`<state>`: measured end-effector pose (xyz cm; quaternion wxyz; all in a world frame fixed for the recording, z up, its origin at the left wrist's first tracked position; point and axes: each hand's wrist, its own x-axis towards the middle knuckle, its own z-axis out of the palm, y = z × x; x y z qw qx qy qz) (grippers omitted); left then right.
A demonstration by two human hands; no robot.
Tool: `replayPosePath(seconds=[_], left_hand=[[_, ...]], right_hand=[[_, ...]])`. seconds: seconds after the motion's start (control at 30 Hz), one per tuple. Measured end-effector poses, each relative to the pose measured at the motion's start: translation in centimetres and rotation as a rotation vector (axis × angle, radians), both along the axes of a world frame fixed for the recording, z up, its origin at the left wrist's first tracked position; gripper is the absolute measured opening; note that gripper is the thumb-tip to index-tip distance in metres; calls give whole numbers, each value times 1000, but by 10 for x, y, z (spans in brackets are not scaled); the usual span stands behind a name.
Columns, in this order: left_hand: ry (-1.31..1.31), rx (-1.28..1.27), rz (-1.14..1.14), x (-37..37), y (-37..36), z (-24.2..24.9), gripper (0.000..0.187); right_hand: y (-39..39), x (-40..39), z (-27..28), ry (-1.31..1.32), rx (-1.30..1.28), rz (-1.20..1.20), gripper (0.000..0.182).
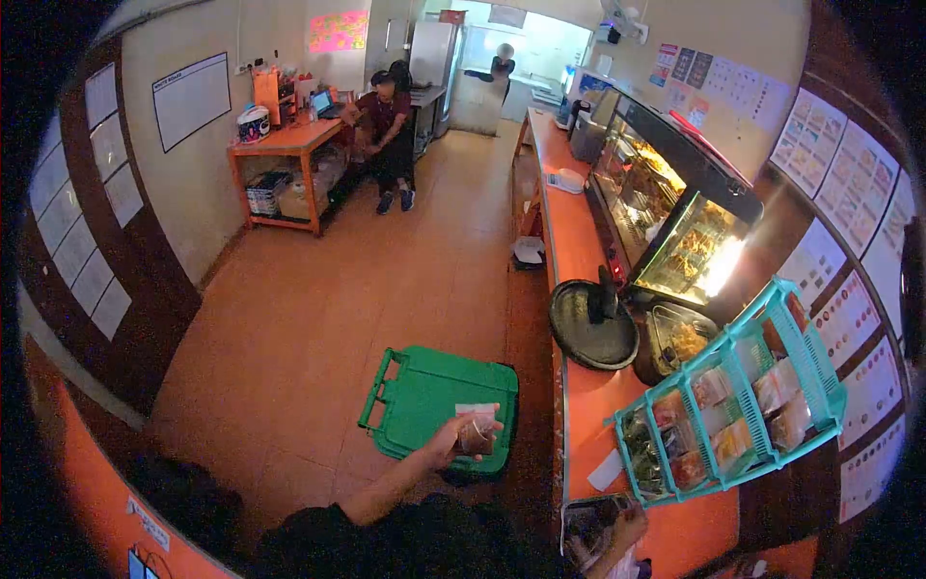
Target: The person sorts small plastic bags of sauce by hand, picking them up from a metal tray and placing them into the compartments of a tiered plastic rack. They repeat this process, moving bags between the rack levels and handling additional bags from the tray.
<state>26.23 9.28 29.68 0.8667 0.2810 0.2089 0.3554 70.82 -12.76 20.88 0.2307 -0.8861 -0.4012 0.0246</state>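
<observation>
Holding a small transparent plastic bag (475,436), the left hand (461,434) is closing its fingers around the sides, and the bag is showing a soft, shiny surface and something brown inside. This bag is hanging in the air above a green bin (444,394), whose lid is looking like smooth hard plastic, with rounded corners and a bar handle. The right hand (629,531) is bending partly closed over the edge of a clear plastic container (585,529), which is standing low by the orange counter (581,410); its content is looking dark, and it is too blurred to name. On the counter, a turquoise plastic rack (687,394) with latticed sides is leaning at an angle and carrying many packets in its compartments, some reddish, some yellowish, some dark green. Near it, a round, rough, dark mortar (586,340) is holding a thick pestle (606,297), and just beside, a clear tray (677,338) is containing pale brown food. Behind, a glass display case (666,212) is glowing yellow over golden brown food pieces.
</observation>
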Motion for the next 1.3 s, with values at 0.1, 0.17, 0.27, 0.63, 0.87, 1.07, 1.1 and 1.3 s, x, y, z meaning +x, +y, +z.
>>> replayPosePath(seconds=[0.1, 0.17, 0.27, 0.63, 0.87, 1.07, 1.1, 1.3], left_hand=[[40, -11, 65, -17, 4, -17, 47], [46, 19, 88, -26, 7, -17, 47], [177, 63, 181, -37, 6, -7, 46], [288, 468, 158, -4, -27, 26, 52], [447, 243, 73, -20, -35, 44, 50], [184, 159, 208, -15, -28, 10, 53], [185, 160, 208, -17, -27, 7, 53], [409, 363, 170, -24, -33, 25, 47]], right_hand=[[-1, -6, -19, 218, 280, 78, 34], [4, -28, -9, 316, 430, 121, 28], [36, -81, 52, 562, 601, 260, 13], [168, -313, 153, 953, 496, 804, 9], [169, -334, 166, 618, 552, 793, 8], [173, -342, 164, 481, 541, 790, 11], [172, -343, 169, 487, 517, 786, 11], [175, -347, 160, 532, 524, 761, 11]])
